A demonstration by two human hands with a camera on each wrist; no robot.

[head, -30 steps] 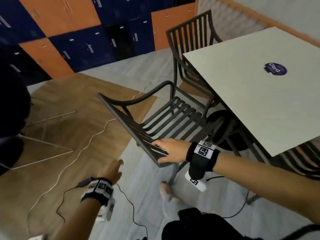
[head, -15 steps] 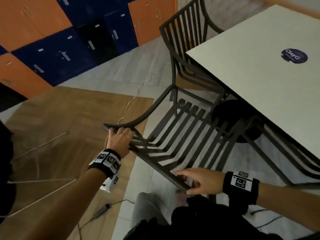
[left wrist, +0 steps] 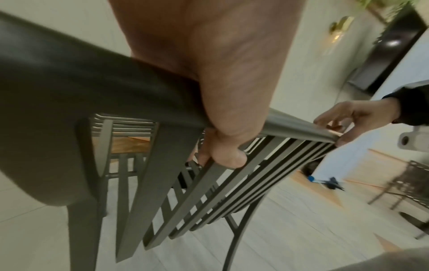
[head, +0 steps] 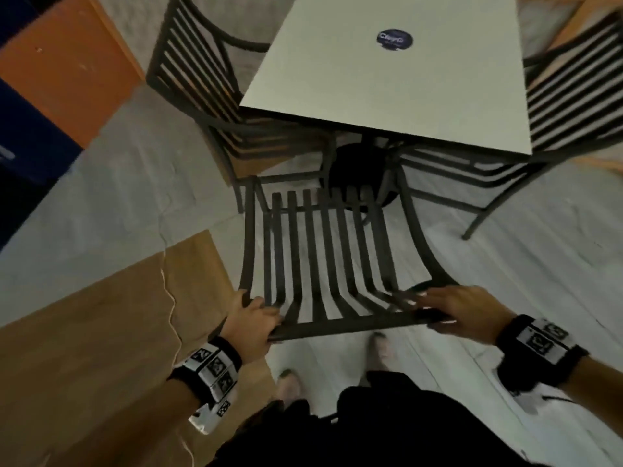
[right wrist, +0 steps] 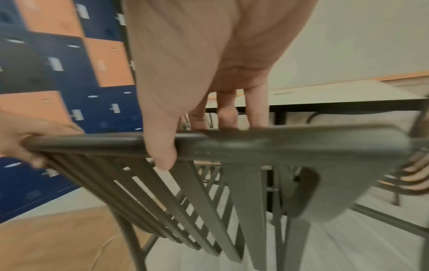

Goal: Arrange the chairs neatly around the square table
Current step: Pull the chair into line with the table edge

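A dark slatted metal chair (head: 323, 251) stands in front of me, facing the near edge of the white square table (head: 387, 79). My left hand (head: 253, 318) grips the left end of its top rail (left wrist: 162, 102), fingers curled round it. My right hand (head: 455, 311) grips the right end of the same rail (right wrist: 255, 144), thumb below and fingers over the top. A second chair (head: 199, 79) is tucked in at the table's left side and a third chair (head: 569, 96) at its right side.
The table's round black base (head: 357, 170) sits just beyond the chair's seat. Orange and blue lockers (head: 50, 79) line the left. A thin white cable (head: 170, 298) runs over the wooden floor patch at my left. My feet (head: 381, 348) are behind the chair.
I have turned with the chair so that it now squarely faces the table's near edge. Both hands now hold the ends of the top rail; a second ago the left hand was free.
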